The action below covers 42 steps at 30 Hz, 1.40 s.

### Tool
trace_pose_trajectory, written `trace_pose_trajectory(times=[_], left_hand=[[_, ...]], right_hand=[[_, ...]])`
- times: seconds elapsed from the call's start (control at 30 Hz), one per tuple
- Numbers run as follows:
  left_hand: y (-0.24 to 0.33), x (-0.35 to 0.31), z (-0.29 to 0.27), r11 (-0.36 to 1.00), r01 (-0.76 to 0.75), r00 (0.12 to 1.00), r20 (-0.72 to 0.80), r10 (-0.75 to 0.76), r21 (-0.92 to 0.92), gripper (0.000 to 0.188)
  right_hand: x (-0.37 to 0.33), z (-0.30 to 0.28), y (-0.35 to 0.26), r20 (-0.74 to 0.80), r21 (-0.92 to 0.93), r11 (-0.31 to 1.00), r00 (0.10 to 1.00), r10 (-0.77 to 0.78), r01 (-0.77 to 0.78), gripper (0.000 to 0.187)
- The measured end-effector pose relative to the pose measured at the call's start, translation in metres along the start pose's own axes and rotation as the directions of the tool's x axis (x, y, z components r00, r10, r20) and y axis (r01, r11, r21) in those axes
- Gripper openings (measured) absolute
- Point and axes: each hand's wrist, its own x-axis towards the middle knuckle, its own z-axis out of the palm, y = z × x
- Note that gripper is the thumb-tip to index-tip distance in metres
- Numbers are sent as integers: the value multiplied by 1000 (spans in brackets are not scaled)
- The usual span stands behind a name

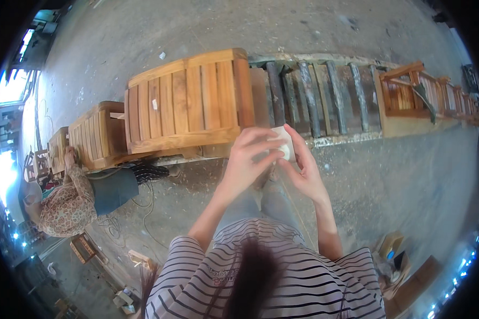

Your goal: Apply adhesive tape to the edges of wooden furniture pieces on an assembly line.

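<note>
Between my two hands, in front of my body, is a small pale white piece (285,142) that looks like a folded sheet or pad; its exact kind does not show. The fingers of my left hand (245,154) close on its left side. My right hand (307,173) grips its right edge between thumb and fingers. Just beyond my left hand lies a slatted wooden piece of furniture (183,101), with a small white mark or tag on one slat.
The furniture rests along a roller conveyor (335,98), whose bare rollers run rightward to more slatted wooden pieces (404,95). At left, another person (69,204) in a patterned top touches a further slatted piece (93,135). A cable (150,204) lies on the floor; boxes (396,266) stand at lower right.
</note>
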Motion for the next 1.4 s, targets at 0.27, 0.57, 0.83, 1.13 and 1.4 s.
trace_pose_trajectory(times=[0.27,0.57,0.83,1.13,1.4], left_hand=[[-55,18,-99,981,-144,982,-104,158,130,14],[-135,44,-189,998,57,987,-151,-52,34,10],[-163,79,-217,991,119,981,-145,-128,-68,7],[-160,106,-236,998,-37,990,-141,29,-56,9],[-172,100,-236,995,81,963,-262,-62,64,6]], right_hand=[[85,97,-9,-56,-29,999,998,39,-40,60],[177,181,7,-246,-461,876,969,28,-142,7],[205,227,16,-462,-371,922,883,-82,-108,8],[225,229,-7,-544,-118,980,836,72,-162,12],[239,241,3,-435,-371,915,900,-20,-159,5]])
